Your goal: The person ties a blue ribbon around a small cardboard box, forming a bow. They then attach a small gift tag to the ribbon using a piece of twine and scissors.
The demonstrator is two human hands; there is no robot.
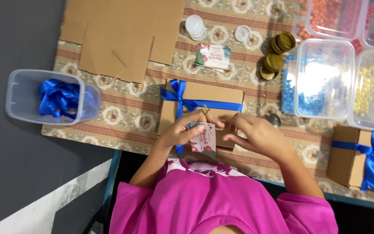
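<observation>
Between the two hands, just above the pink shirt (221, 195), hangs a small printed gift tag (205, 139) on a bit of twine (206, 113). The left hand (179, 130) pinches the tag's top edge between thumb and fingers, a narrow grip closed on the card, tilting it toward the wearer so the hole and string stay reachable. The right hand (256, 134) sits at about three o'clock from the tag, fingers curled toward the twine; whether its grip has closed on the string I cannot tell.

Both hands work directly over a flat brown gift box (213, 96) tied with a blue ribbon (179, 93), its bow at the box's ten o'clock corner. The box lies close to the near edge of the bench (122, 113), which wears a patterned cloth.

At twelve o'clock lies a small stack of spare tags (213, 56), with white lids (195, 26) and gold lids (278, 52) farther out. Flat cardboard (122, 30) fills eleven o'clock. At nine o'clock a clear tub (20, 93) keeps loose blue ribbon together. Clear bins of coloured beads (323, 78) crowd two o'clock, and a second ribboned box (360, 160) rests at four o'clock, well apart.
</observation>
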